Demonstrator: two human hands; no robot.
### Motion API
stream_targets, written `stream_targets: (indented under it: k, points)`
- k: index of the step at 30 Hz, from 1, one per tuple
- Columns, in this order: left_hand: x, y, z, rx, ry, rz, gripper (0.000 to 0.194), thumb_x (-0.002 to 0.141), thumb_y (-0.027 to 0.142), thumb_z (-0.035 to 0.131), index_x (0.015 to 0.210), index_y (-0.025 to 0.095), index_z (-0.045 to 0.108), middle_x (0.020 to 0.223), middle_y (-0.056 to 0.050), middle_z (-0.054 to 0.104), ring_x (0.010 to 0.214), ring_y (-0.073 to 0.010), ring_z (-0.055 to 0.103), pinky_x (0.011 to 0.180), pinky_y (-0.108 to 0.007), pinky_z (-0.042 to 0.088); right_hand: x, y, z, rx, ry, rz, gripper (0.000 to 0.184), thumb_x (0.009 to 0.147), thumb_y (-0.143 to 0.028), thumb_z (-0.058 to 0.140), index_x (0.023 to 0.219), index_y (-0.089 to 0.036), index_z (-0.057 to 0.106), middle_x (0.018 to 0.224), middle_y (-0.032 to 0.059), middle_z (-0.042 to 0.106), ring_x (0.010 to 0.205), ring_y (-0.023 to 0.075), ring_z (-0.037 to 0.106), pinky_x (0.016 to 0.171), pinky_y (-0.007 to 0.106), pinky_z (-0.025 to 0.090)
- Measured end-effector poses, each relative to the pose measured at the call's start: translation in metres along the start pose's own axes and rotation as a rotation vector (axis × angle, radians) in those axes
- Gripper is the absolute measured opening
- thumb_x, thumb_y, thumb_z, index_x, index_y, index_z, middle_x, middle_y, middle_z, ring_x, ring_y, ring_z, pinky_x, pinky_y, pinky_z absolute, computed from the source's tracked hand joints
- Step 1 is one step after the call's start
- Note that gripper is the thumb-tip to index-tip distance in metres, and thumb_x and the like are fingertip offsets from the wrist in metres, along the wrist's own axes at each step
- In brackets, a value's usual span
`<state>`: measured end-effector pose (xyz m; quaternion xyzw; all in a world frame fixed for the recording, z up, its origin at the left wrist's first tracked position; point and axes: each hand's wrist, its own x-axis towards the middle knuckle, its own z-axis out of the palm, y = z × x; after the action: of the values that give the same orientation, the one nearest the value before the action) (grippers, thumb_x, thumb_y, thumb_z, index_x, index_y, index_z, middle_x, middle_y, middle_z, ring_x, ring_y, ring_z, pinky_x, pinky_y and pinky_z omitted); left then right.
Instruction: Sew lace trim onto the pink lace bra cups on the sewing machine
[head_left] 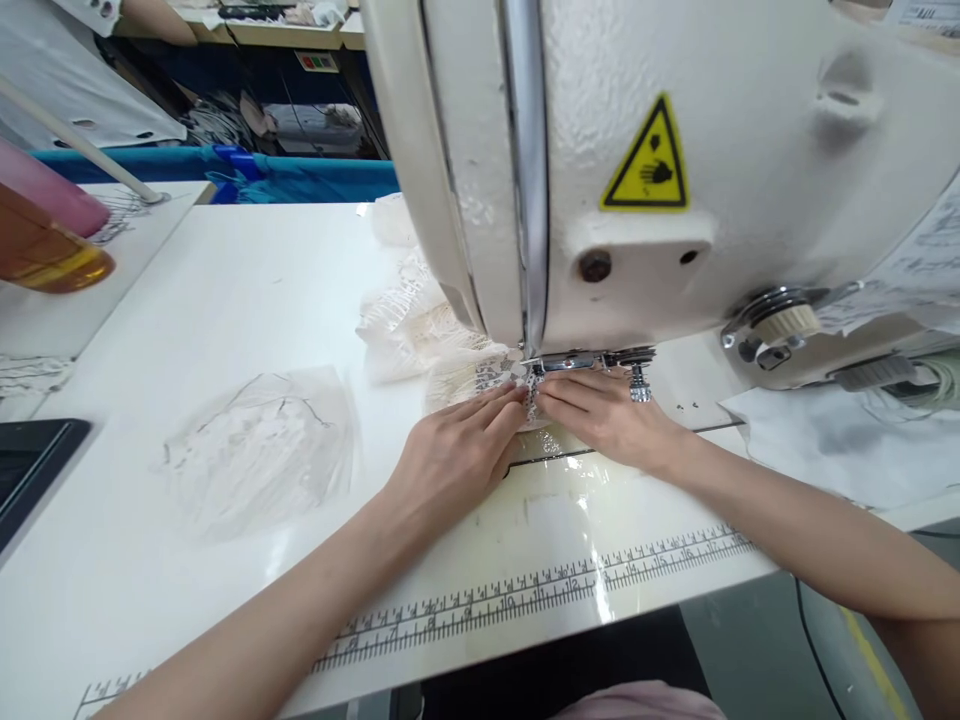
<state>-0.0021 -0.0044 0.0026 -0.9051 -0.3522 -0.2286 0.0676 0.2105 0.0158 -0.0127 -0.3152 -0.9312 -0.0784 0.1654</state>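
Note:
A cream lace fabric (420, 320) lies gathered on the white table and runs under the presser foot of a sewing machine (480, 150). My left hand (457, 440) rests flat on the fabric's near edge, left of the needle area, with its fingers stretched forward. On the other side my right hand (611, 415) lies flat with its fingertips against the fabric, close beside the metal presser foot (534, 368). The two hands' fingertips nearly meet in front of the foot. My right fingers are partly covered by a metal attachment with a knurled screw (640, 382).
A clear plastic bag (262, 450) lies to the left, near a dark-edged device (37, 460). An amber bottle (52, 250) is at the far left. White cloth (847, 440) lies at right. A printed ruler (525, 600) follows the front edge. Another person's arm (159, 20) shows behind.

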Motion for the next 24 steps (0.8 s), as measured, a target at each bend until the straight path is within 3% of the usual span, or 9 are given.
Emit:
stream_targets:
  k: [7, 11, 17, 24]
  points:
    - [-0.001, 0.004, 0.000, 0.020, -0.011, -0.065, 0.022, 0.086, 0.008, 0.042, 0.096, 0.012, 0.061, 0.113, -0.010, 0.069, 0.109, -0.0230, 0.064, 0.086, -0.035, 0.059, 0.003, -0.012, 0.005, 0.068, 0.102, 0.010, 0.025, 0.090, -0.007, 0.048, 0.104, -0.022, 0.062, 0.100, 0.0008, 0.069, 0.096, 0.0143, 0.058, 0.083, 0.031, 0.047]
    - [0.000, 0.005, -0.001, -0.016, 0.017, -0.043, 0.025, 0.080, 0.006, 0.044, 0.101, 0.012, 0.057, 0.124, -0.015, 0.063, 0.118, -0.0246, 0.059, 0.097, -0.040, 0.053, 0.004, -0.015, 0.006, 0.151, 0.120, 0.037, 0.022, 0.089, -0.008, 0.049, 0.096, -0.022, 0.065, 0.093, -0.0005, 0.070, 0.089, 0.0132, 0.060, 0.079, 0.028, 0.046]
    - [-0.002, -0.005, -0.001, -0.085, -0.062, -0.039, 0.042, 0.082, 0.010, 0.044, 0.124, 0.011, 0.048, 0.117, -0.011, 0.067, 0.114, -0.0228, 0.061, 0.100, -0.040, 0.051, 0.003, -0.017, 0.003, 0.216, 0.131, 0.063, 0.025, 0.088, -0.006, 0.048, 0.091, -0.022, 0.067, 0.088, -0.0010, 0.071, 0.085, 0.0126, 0.062, 0.076, 0.027, 0.048]
    - [-0.005, -0.007, -0.002, -0.132, -0.067, -0.097, 0.031, 0.079, 0.010, 0.045, 0.107, 0.016, 0.057, 0.123, -0.008, 0.065, 0.116, -0.0226, 0.059, 0.103, -0.039, 0.049, 0.004, -0.016, 0.001, 0.376, 0.135, 0.173, 0.016, 0.090, -0.016, 0.051, 0.098, -0.021, 0.064, 0.094, 0.0002, 0.069, 0.095, 0.0149, 0.061, 0.076, 0.028, 0.049]
